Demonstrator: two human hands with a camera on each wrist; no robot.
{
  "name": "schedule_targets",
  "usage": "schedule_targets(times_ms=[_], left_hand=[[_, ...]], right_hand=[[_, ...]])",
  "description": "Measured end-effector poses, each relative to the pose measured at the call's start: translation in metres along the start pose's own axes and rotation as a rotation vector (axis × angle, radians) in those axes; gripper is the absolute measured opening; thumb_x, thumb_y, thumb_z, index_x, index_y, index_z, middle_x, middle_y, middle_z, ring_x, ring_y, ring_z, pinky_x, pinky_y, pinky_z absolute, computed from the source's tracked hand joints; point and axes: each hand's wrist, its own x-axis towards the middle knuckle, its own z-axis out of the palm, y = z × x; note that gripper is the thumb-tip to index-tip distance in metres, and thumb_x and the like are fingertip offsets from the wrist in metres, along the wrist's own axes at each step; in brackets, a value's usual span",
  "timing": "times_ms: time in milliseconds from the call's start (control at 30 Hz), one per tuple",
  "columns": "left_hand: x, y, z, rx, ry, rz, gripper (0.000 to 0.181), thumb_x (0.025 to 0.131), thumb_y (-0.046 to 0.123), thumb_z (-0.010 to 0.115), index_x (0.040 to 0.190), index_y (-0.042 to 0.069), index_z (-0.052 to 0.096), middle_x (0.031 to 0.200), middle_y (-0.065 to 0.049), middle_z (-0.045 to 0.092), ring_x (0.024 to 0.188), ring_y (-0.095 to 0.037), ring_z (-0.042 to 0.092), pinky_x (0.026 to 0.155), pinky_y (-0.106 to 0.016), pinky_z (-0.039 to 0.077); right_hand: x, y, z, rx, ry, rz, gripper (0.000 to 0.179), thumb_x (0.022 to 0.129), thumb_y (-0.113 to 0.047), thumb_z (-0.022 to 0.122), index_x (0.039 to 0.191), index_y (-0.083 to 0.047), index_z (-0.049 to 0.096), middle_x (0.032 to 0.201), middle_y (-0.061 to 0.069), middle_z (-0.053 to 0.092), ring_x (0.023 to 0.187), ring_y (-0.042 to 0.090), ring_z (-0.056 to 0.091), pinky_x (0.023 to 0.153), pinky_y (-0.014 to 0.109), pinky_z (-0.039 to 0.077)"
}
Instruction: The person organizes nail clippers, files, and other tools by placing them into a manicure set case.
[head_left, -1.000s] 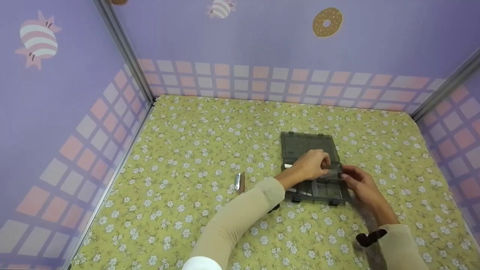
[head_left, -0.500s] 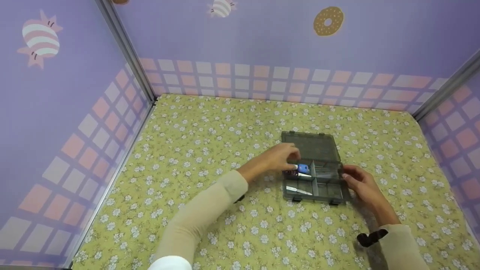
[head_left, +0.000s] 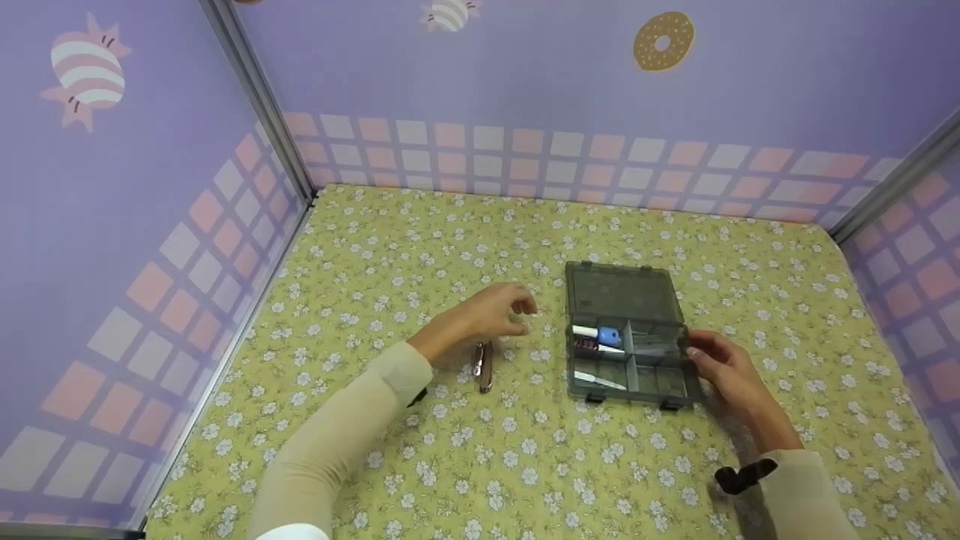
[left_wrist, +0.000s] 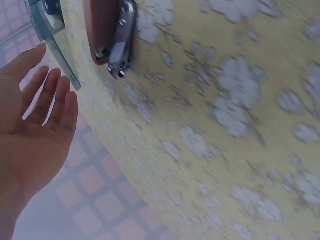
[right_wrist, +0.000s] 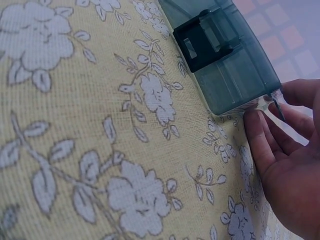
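Observation:
My left hand point(head_left: 495, 311) is in the air with loosely bent fingers and holds nothing. Close by it on the cloth lie silver nail clippers point(head_left: 478, 360) and, alongside, a slim brown bar point(head_left: 487, 371) with shiny metal ends; both also show in the left wrist view. A smoky see-through divided box point(head_left: 630, 382) lies with its lid point(head_left: 622, 292) folded back. My right hand point(head_left: 727, 371) grips its right side wall, thumb at the rim. In the back left compartment are a blue bottle with a white cap point(head_left: 596, 334) and a dark bottle point(head_left: 586, 345).
A slim silver tool point(head_left: 598, 380) lies in the box's front left compartment. Clear thin pieces point(head_left: 652, 346) show in the back right one. A flowered yellow cloth point(head_left: 420, 262) covers the table, bounded by purple panels point(head_left: 525, 75) at the back and sides.
My left hand has drawn back from the box to the left, over beside the nail clippers. The blue bottle in the box has come into sight. My right hand stays at the box.

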Motion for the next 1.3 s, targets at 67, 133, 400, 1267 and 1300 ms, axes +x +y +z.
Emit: schedule_targets(times_ms=[67, 133, 400, 1267, 1300], left_hand=[[-0.008, -0.004, -0.004, -0.022, -0.013, 0.008, 0.034, 0.102, 0.017, 0.074, 0.132, 0.004, 0.068, 0.128, -0.010, 0.065, 0.119, -0.029, 0.061, 0.101, -0.040, 0.052], [-0.014, -0.007, -0.007, -0.038, -0.032, 0.019, 0.033, 0.102, 0.013, 0.072, 0.134, 0.003, 0.067, 0.128, -0.010, 0.064, 0.121, -0.031, 0.061, 0.101, -0.042, 0.052], [-0.040, -0.017, -0.009, -0.078, -0.124, -0.016, 0.038, 0.100, 0.004, 0.068, 0.138, 0.003, 0.064, 0.135, -0.011, 0.061, 0.127, -0.032, 0.058, 0.105, -0.045, 0.051], [-0.054, -0.021, 0.010, 0.030, -0.116, -0.055, 0.007, 0.101, 0.016, 0.075, 0.107, 0.014, 0.074, 0.105, -0.001, 0.065, 0.089, -0.015, 0.062, 0.081, -0.036, 0.054], [-0.053, -0.021, 0.011, 0.036, -0.114, -0.047, 0.007, 0.101, 0.017, 0.075, 0.107, 0.014, 0.075, 0.104, 0.000, 0.066, 0.088, -0.014, 0.062, 0.080, -0.036, 0.054]], right_hand=[[0.000, 0.000, 0.000, -0.008, 0.002, 0.001, 0.055, 0.109, -0.025, 0.062, 0.149, 0.010, 0.047, 0.137, 0.017, 0.061, 0.113, 0.012, 0.065, 0.090, 0.025, 0.058], [-0.001, -0.001, -0.001, -0.013, 0.004, 0.005, 0.055, 0.110, -0.025, 0.062, 0.149, 0.009, 0.047, 0.137, 0.017, 0.061, 0.114, 0.012, 0.065, 0.090, 0.025, 0.058], [0.000, -0.001, -0.001, 0.004, -0.004, 0.013, 0.054, 0.110, -0.024, 0.061, 0.150, 0.009, 0.046, 0.140, 0.020, 0.058, 0.115, 0.013, 0.064, 0.091, 0.026, 0.058], [-0.001, 0.001, -0.001, -0.026, 0.003, 0.023, 0.054, 0.111, -0.027, 0.060, 0.152, 0.007, 0.047, 0.141, 0.021, 0.056, 0.114, 0.011, 0.062, 0.090, 0.024, 0.057], [-0.001, 0.001, 0.000, -0.023, 0.004, 0.022, 0.054, 0.111, -0.026, 0.060, 0.152, 0.006, 0.047, 0.141, 0.022, 0.056, 0.115, 0.011, 0.062, 0.090, 0.025, 0.057]])
